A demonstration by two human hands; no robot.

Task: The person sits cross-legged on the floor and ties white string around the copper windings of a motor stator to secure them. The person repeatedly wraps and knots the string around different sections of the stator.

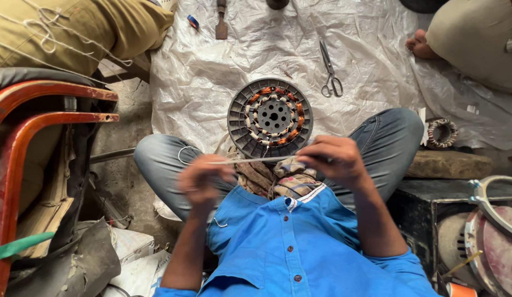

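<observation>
White plastic sheet [223, 71], stator [270, 117], hands [267, 165] stretching strip [256, 160]

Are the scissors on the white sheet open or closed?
Closed. The scissors lie flat on the white plastic sheet, blades together in one point, handles side by side.

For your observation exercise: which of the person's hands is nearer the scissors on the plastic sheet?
Right. The right hand is just below the scissors; the left hand is farther, down-left beyond the round stator.
</observation>
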